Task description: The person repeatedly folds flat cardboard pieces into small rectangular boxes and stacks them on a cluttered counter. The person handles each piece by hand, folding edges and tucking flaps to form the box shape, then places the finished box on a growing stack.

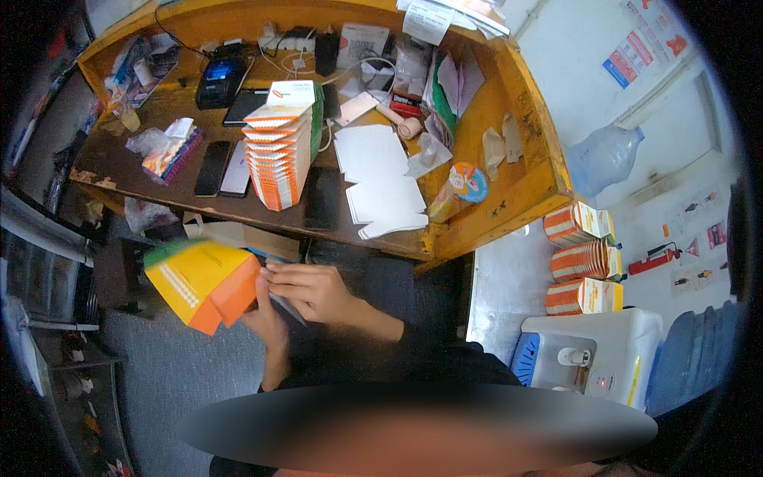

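Note:
A yellow, orange and green cardboard food box (205, 278) is held in the air before the desk, its green end blurred. My left hand (269, 324) grips its orange end from below, the thumb pointing up. At the same end my right hand (314, 291) presses its closed fingertips against the cardboard. On the desk a tall stack of nested orange and white boxes (278, 151) stands near the middle. To its right lie flat white cardboard blanks (381, 179).
Phones (213, 168), a blue and black small printer (221, 82) and cables crowd the wooden desk (119, 163). More stacked boxes (580, 262) stand on a metal surface at right, beside a white water dispenser (592, 350). Shelves (75, 389) stand at far left.

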A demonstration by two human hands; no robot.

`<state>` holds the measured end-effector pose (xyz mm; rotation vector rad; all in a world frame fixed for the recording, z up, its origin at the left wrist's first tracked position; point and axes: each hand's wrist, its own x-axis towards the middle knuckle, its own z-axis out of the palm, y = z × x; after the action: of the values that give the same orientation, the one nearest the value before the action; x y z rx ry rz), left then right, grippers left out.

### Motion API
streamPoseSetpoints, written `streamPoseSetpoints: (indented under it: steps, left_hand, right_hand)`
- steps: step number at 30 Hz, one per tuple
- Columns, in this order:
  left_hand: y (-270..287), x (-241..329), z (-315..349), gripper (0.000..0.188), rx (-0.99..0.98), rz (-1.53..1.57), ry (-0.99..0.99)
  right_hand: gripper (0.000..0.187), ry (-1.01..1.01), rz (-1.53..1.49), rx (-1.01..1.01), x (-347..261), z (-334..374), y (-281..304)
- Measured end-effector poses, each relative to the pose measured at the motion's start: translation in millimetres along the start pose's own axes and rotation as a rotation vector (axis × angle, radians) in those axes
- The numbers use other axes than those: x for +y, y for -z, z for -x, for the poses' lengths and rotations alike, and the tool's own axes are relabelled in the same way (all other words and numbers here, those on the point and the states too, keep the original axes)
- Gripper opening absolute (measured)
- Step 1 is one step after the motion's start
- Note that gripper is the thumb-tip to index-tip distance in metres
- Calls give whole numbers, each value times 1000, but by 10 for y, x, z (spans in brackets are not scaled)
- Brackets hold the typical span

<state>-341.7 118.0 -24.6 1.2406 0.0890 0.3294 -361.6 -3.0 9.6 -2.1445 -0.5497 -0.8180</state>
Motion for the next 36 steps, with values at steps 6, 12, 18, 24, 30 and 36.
streamPoseSetpoints:
  steps: [6, 12, 18, 24, 30, 36]
  left_hand:
    - [198, -118, -14, 43, -364, -448, -232]
    - [367, -225, -9, 75, -456, -234, 25]
    - [343, 78, -255, 31, -195, 50, 357]
    - [347, 123, -392, 8, -264, -246, 107]
    - [306, 150, -200, 5, -250, -725, -248]
    - [207, 59, -90, 18, -321, -673, -357]
  right_hand:
    - [50, -95, -55, 19, -84, -132, -98]
    - [44, -18, 109, 10, 130, -22, -254]
    - [35, 232, 244, -83, 277, 165, -309]
    - [22, 15, 53, 139, 323, 145, -329]
    - [5, -410, -65, 342, 94, 35, -408]
    - [3, -484, -117, 373, 20, -40, -505]
